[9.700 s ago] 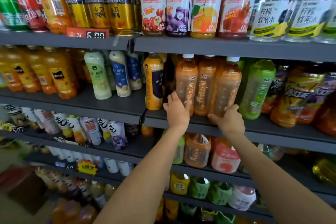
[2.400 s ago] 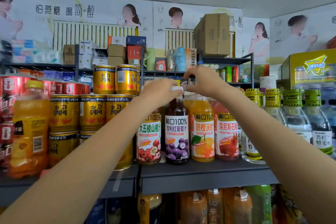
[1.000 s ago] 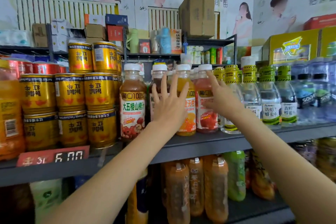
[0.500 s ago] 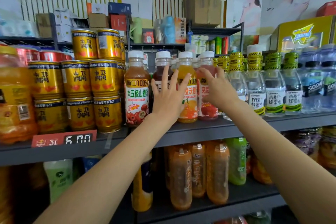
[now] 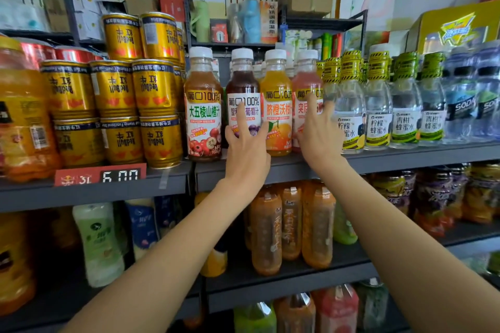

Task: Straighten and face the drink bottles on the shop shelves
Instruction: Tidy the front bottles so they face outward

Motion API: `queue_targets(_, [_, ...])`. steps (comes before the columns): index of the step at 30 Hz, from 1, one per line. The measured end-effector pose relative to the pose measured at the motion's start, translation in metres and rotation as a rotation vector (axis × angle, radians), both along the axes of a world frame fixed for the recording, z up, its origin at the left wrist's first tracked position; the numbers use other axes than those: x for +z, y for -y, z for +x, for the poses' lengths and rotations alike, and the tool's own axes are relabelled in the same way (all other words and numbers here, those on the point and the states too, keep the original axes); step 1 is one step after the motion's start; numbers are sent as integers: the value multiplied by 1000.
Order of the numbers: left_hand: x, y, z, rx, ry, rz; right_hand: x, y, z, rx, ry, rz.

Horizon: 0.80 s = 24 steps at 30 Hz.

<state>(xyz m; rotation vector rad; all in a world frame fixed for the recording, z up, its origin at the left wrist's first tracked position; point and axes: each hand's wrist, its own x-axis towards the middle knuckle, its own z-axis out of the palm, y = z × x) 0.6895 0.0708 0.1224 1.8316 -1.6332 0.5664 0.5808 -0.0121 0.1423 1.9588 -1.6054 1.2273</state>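
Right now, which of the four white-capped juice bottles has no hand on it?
The leftmost bottle, with red berries on its label; both hands are on the other three.

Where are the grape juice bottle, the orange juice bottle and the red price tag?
grape juice bottle (image 5: 243,84): head view, on its dark shoulder.
orange juice bottle (image 5: 276,109), head view, on its label.
red price tag (image 5: 100,177): head view, on its middle.
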Motion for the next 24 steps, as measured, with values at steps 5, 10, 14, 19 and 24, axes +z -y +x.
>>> queue_targets(5, [0, 0, 6, -8, 10, -36, 0, -1, 0, -14, -15, 18])
queue_targets(10, [-11, -19, 18, 16, 96, -220, 0, -19, -6, 142, -5, -110])
queue_targets(14, [-16, -28, 33, 139, -185, -149, -11, -37, 8, 403, 26, -91])
queue_targets(19, [5, -26, 44, 154, -355, 6, -13, -48, 39, 400, 11, 121])
queue_targets(24, [4, -27, 47, 148, -307, 48, -3, -53, 60, 326, -6, 167])
